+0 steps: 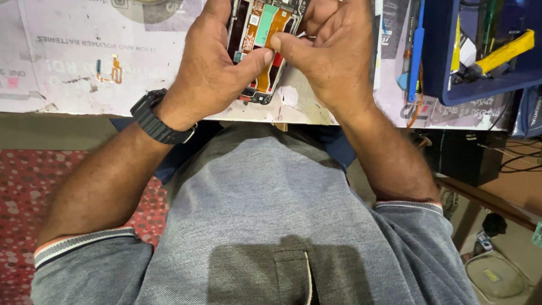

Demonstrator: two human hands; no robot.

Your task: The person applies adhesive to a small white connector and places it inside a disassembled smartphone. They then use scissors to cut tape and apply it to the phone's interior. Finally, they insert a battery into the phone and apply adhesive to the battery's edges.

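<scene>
left hand (212, 68) grip – opened phone (265, 51) | right hand (330, 53) grip – pinches orange ribbon cable (275, 29)

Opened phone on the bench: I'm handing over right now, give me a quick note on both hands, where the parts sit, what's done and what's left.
Left hand: grips the opened phone by its left edge, thumb pressed on the inside.
Right hand: steadies the right edge, thumb tip meeting the left thumb on the orange flex cable.
Phone: held just above the paper-covered bench, back cover off, insides showing.
Nearby: a small loose flex part lies on the bench to the left; a blue tool tray with a yellow-handled tool stands to the right.
Done: phone opened.
Left: the flex cable work under the thumbs; whether it is seated cannot be told.
</scene>
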